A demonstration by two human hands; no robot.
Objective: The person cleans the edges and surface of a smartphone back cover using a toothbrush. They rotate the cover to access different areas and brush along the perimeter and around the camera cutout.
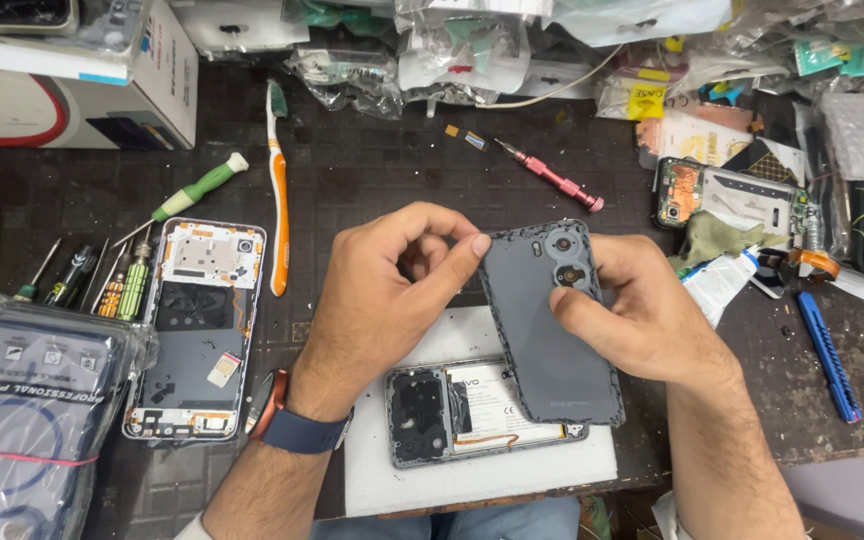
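Note:
Both of my hands hold a dark grey phone back cover (542,340), upright and tilted over the mat. My left hand (392,290) pinches its top left corner between thumb and forefinger. My right hand (642,305) grips its right edge, thumb pressed beside the camera ring. Below the cover, an opened phone (457,412) with its battery showing lies on a white mat (392,480). A watch with a blue strap sits on my left wrist.
A second opened phone (195,330) lies at left beside several screwdrivers (102,285), a green-handled tool (197,190) and an orange toothbrush (279,190). A red screwdriver (552,177), another opened phone (727,200), a blue cutter (830,355) and plastic parts bags lie at right and back.

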